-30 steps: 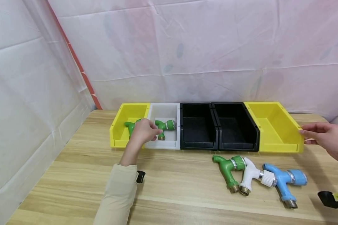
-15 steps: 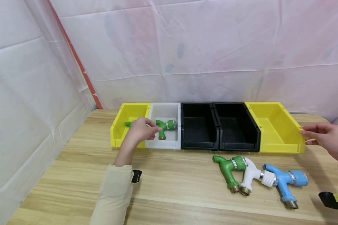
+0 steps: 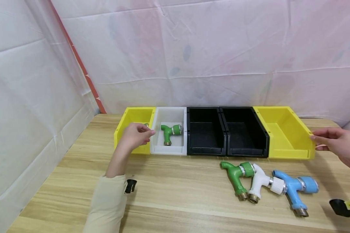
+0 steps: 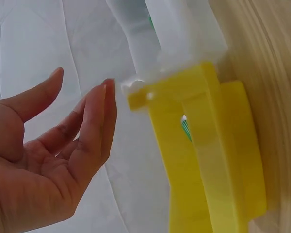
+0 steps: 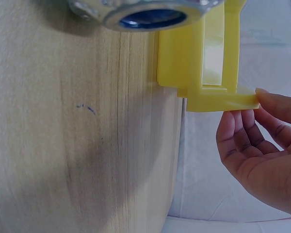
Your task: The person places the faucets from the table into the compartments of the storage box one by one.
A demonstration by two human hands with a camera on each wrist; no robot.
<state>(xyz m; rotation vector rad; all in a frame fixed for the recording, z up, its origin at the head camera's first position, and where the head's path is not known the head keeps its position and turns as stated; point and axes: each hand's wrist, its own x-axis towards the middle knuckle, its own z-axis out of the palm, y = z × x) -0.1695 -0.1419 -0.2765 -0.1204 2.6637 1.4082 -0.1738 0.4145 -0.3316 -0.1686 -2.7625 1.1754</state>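
My left hand (image 3: 135, 137) hovers over the left yellow bin (image 3: 144, 149), its fingers loosely bent and nothing between them. Most of a green faucet in that bin is hidden by the hand; its ribbed knob (image 4: 186, 128) shows in the left wrist view. In the neighbouring white bin (image 3: 166, 150) lies another green faucet (image 3: 168, 132). At the far right, thumb and fingers of my right hand (image 3: 339, 142) pinch the side rim of the right yellow bin (image 5: 223, 101). On the table before the bins lie a green faucet (image 3: 235, 176), a white faucet (image 3: 259, 179) and a blue faucet (image 3: 293, 186).
Two black bins (image 3: 205, 151) stand in the row between the white and right yellow bins. Behind them hangs a pale curtain (image 3: 221, 58). The wooden table (image 3: 178, 194) stretches in front.
My left hand has drawn back to the left, away from the white bin and over the left yellow one. My right hand stays on its bin, and the faucets have not moved.
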